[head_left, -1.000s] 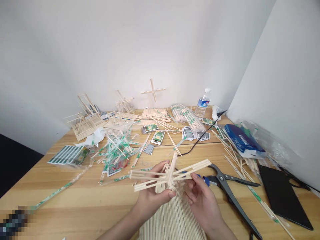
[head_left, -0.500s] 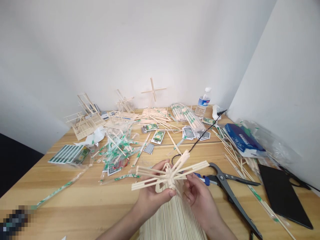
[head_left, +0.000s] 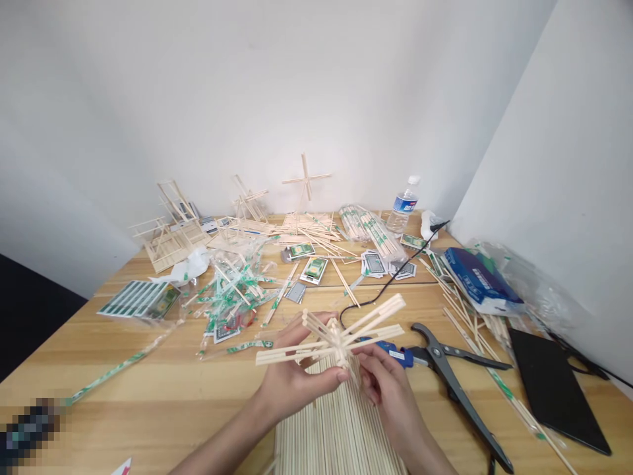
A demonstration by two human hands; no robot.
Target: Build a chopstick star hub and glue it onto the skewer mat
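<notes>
We hold the radial stick assembly point(head_left: 334, 343) just above the stack of bare sticks point(head_left: 336, 429), turned from its earlier angle, spokes now fanning up and right. Our left hand point(head_left: 291, 382) and right hand point(head_left: 388, 389) pinch its hub between pressed fingers. Black-handled pliers point(head_left: 448, 382) lie right of the stack; green-wrapped chopsticks point(head_left: 237, 297) lie beyond it.

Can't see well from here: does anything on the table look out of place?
Yes: a black cord runs diagonally across the table and curls just behind the chopstick frame, a dark line out of keeping with the wooden sticks.
</notes>
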